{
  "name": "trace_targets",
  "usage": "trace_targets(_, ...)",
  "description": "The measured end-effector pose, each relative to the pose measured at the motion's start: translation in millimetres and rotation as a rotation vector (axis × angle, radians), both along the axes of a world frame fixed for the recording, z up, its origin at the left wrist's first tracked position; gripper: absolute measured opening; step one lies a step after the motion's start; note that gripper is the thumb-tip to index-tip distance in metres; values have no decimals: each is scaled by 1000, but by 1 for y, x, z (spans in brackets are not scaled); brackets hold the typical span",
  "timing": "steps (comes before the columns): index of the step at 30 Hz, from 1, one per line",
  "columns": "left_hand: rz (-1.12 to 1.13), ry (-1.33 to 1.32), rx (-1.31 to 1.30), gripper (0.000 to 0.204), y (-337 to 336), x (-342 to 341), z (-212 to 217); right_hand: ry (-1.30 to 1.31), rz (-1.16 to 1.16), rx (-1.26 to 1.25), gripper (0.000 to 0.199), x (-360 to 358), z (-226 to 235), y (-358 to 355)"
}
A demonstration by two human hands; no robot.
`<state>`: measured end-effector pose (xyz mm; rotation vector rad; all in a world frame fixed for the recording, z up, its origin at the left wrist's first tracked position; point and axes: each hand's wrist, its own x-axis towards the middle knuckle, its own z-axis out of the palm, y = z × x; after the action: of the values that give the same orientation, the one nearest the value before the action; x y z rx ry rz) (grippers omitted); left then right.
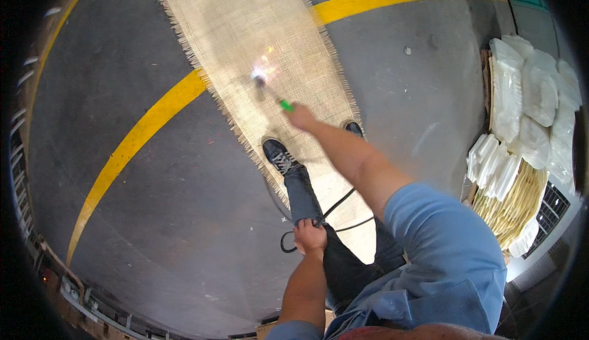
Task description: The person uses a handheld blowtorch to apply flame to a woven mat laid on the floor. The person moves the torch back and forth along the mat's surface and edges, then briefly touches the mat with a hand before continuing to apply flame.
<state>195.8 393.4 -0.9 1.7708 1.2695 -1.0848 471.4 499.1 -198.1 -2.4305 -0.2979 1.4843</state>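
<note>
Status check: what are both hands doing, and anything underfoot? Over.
Right hand gripping green-handled metal torch, flame lit over tan woven burlap strip. Left hand holding black flexible hose. Dark laced left shoe on strip.

The camera sits on the left side of the person's head and looks almost straight down, with the top of the view reaching a little way ahead over the floor (153, 211). The blue shirt (448, 242) is very close at the bottom, and the shoe (281, 156) and the long cloth (245, 21) are farther down. It sees very wide, so the yellow line (129, 137) bends and the corners go black.
</note>
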Motion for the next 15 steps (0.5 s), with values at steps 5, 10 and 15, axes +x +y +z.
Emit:
trace_targets(5, 12, -10, 1, 23, 2, 2, 4, 214, 211, 298, 47, -106, 48, 76)
trace_targets(10, 8, 19, -3, 23, 6, -3, 4, 336, 321, 401, 47, -128, 75, 106)
trace_targets(15, 13, 3, 3, 24, 4, 1, 1, 88, 166, 229, 49, -52, 27, 77)
